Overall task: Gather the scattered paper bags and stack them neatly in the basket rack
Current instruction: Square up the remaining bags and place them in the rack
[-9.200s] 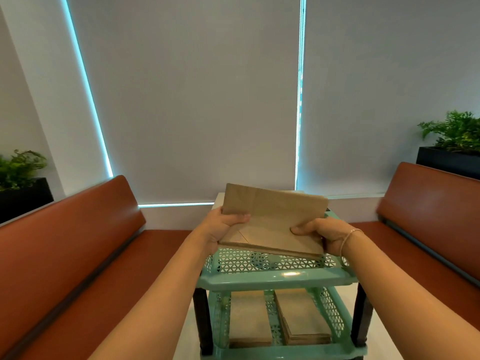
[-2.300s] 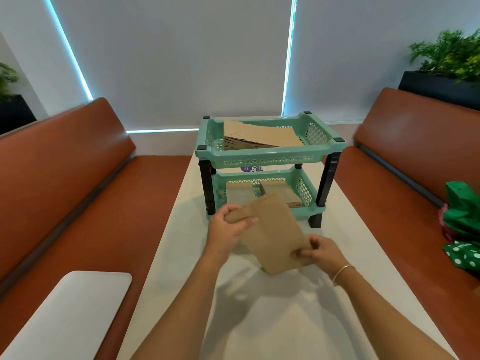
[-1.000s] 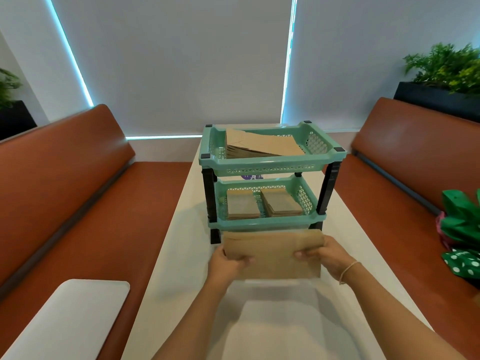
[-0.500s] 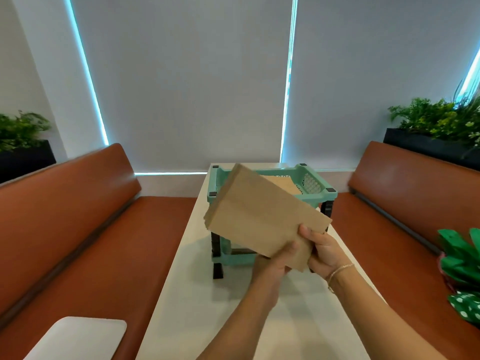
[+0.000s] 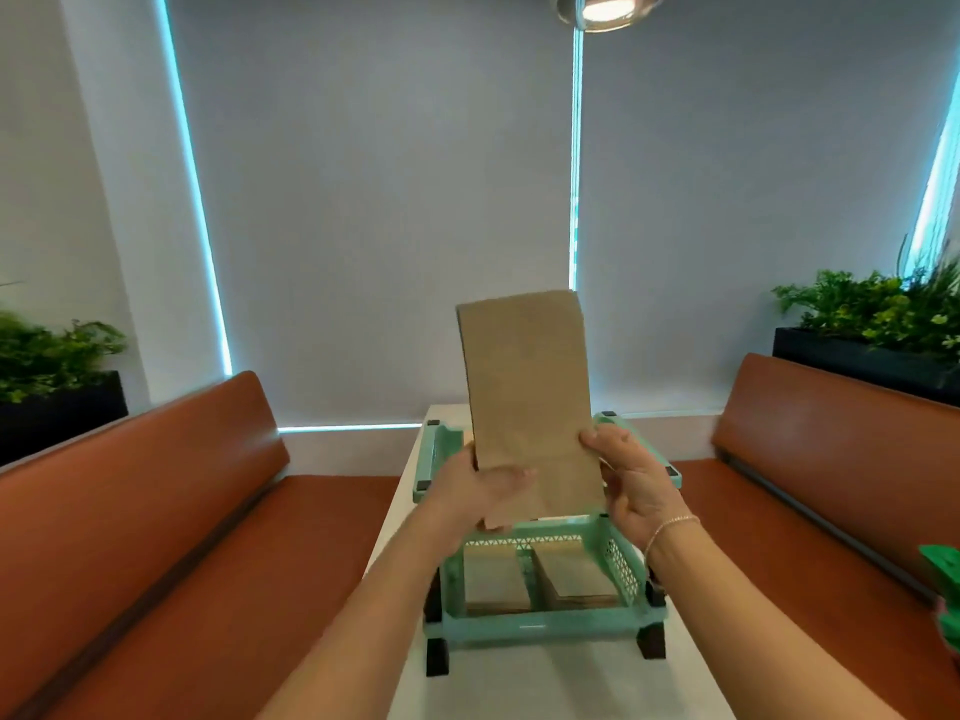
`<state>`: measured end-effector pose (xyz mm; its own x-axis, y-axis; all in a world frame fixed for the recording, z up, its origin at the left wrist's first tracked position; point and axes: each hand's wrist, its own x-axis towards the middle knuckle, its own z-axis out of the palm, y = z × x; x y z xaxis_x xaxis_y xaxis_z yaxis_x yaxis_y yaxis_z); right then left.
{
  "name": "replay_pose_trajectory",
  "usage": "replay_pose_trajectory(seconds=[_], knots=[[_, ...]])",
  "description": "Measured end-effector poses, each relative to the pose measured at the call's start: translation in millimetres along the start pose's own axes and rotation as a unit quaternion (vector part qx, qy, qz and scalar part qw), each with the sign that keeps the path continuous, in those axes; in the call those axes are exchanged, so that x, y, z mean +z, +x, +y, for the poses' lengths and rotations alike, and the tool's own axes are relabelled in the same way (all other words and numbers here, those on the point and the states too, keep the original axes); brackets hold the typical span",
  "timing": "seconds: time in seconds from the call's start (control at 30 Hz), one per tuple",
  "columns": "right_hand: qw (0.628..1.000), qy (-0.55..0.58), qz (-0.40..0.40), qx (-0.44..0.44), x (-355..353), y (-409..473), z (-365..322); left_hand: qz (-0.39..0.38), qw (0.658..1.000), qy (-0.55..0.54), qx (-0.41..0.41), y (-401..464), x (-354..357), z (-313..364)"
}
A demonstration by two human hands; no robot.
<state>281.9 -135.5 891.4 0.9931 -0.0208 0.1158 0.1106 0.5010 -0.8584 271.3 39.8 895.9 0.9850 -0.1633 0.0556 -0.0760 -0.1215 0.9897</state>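
I hold a flat brown paper bag (image 5: 527, 392) upright, long side vertical, above the top tier of the mint-green basket rack (image 5: 540, 623). My left hand (image 5: 480, 493) grips its lower left corner, thumb across the front. My right hand (image 5: 631, 480) holds its lower right edge. The bag and my hands hide most of the top basket. In the lower basket lie two stacks of brown paper bags (image 5: 540, 576) side by side.
The rack stands on a narrow white table (image 5: 561, 688) between two brown benches (image 5: 156, 537), (image 5: 831, 459). Planters stand behind each bench. Something green (image 5: 943, 589) lies on the right bench. A lamp (image 5: 605, 7) hangs overhead.
The bag has turned from a tilted, sideways hold to standing upright over the top basket. My left hand has shifted to its lower left corner, and I am closer to the rack.
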Motion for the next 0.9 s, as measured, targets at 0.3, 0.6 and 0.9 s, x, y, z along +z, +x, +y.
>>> replay_pose_trajectory(seconds=[0.3,0.6,0.9], knots=[[0.993,-0.076,0.014,-0.086,3,74,-61,0.057,0.993,0.104,-0.019,72,-63,66],[0.902,-0.411,0.125,0.056,-15,160,-29,0.132,0.987,-0.04,-0.08,165,-42,56],[0.804,-0.569,0.097,0.144,-24,175,7,0.117,0.962,0.179,-0.168,180,-24,10]])
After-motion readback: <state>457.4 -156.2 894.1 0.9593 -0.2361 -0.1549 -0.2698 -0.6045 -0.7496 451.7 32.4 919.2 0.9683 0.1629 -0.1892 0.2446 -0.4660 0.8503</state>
